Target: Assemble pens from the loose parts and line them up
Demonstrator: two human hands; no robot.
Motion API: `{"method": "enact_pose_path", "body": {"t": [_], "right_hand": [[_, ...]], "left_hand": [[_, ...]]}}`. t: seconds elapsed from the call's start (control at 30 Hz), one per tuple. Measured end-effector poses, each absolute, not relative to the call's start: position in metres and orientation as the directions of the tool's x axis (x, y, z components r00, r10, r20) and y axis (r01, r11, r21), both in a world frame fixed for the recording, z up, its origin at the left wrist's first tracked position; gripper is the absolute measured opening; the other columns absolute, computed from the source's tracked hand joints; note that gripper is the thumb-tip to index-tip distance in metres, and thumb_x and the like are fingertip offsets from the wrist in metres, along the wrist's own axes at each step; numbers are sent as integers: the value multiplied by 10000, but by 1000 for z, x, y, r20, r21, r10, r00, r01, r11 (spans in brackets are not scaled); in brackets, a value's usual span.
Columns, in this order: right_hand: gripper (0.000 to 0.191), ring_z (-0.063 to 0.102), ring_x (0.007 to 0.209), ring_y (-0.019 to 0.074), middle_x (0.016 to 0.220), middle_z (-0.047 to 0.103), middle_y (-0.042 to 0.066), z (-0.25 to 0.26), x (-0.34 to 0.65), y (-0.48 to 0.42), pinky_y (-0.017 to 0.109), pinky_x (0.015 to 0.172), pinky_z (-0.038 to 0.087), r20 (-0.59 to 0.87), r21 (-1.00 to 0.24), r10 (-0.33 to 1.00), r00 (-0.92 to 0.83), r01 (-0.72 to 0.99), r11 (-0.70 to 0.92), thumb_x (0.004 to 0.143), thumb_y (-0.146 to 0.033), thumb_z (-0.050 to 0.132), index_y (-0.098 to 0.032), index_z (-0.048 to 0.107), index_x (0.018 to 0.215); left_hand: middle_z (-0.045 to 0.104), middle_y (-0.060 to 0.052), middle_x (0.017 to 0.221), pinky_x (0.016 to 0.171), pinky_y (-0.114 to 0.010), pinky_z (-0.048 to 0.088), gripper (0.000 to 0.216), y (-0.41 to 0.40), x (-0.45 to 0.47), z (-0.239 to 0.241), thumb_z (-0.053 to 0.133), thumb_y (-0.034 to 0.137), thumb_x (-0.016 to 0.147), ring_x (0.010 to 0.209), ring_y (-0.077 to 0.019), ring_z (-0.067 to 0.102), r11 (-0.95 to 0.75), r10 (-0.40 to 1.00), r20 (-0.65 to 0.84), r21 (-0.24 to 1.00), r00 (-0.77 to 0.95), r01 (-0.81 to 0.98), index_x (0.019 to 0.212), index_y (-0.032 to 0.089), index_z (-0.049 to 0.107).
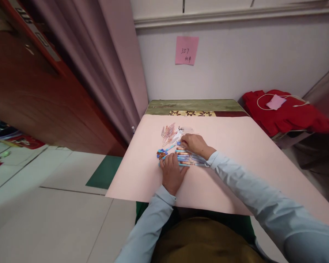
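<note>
My left hand [172,174] lies palm down with its fingers apart at the near left end of a row of blue and brown pens [183,158]. Farther off, my right hand [195,144] is closed in a pinch above the row's far side; what sits between its fingertips is too small to make out. A small heap of blue and brown caps [161,153] is just beyond my left fingertips. One light blue pen [170,147] slants between the heap and my right hand. Behind them spreads a pile of thin pinkish, clear sticks [168,134], with white and clear pieces [177,137] beside it.
Pale pink paper [230,146] covers most of the table, whose green wood-patterned edge [194,105] shows at the wall. A pink note [186,50] is stuck on the wall. Red cloth [285,117] with a white cable lies at right; a brown door [57,91] and curtain [109,65] stand left.
</note>
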State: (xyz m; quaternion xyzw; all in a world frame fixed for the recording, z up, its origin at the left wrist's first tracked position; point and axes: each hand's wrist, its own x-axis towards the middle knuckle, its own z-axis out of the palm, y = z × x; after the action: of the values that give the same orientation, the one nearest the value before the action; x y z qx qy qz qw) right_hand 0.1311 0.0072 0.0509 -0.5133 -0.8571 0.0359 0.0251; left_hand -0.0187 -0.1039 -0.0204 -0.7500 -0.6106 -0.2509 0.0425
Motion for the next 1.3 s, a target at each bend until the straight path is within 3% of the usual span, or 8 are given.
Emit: {"method": "enact_pose_path", "body": {"t": [0.23, 0.57, 0.73, 1.3], "right_hand": [[231, 661, 983, 231, 1120, 715, 98, 39, 133, 32, 272, 778, 447, -49, -67, 913, -404, 914, 401, 892, -260, 568, -206, 691, 1080], [172, 662, 964, 210, 1047, 743, 82, 44, 125, 45, 245, 760, 432, -137, -51, 854, -502, 864, 500, 860, -262, 617, -209, 731, 978], [261, 675, 942, 227, 1024, 747, 108, 48, 120, 45, 254, 736, 432, -177, -30, 838, -516, 854, 519, 815, -236, 662, -180, 714, 1065], [246, 684, 978, 241, 1032, 752, 118, 48, 116, 46, 262, 768, 459, -223, -23, 768, -601, 791, 612, 774, -194, 671, -168, 747, 1007]], "left_hand": [[583, -180, 1323, 1078, -527, 289, 627, -103, -19, -22, 612, 528, 881, 1252, -332, 494, -252, 897, 424, 249, 129, 935, 1348, 128, 493], [581, -184, 1326, 1088, -534, 287, 648, -103, -19, -22, 618, 533, 875, 1258, -332, 491, -249, 899, 419, 250, 128, 936, 1356, 119, 486], [578, -183, 1334, 1090, -543, 279, 640, -103, -19, -21, 604, 536, 882, 1268, -338, 483, -236, 909, 400, 261, 118, 936, 1358, 125, 486], [581, -174, 1314, 1069, -521, 286, 596, -103, -19, -19, 567, 554, 896, 1251, -332, 480, -237, 904, 409, 233, 126, 943, 1314, 133, 510]]}}
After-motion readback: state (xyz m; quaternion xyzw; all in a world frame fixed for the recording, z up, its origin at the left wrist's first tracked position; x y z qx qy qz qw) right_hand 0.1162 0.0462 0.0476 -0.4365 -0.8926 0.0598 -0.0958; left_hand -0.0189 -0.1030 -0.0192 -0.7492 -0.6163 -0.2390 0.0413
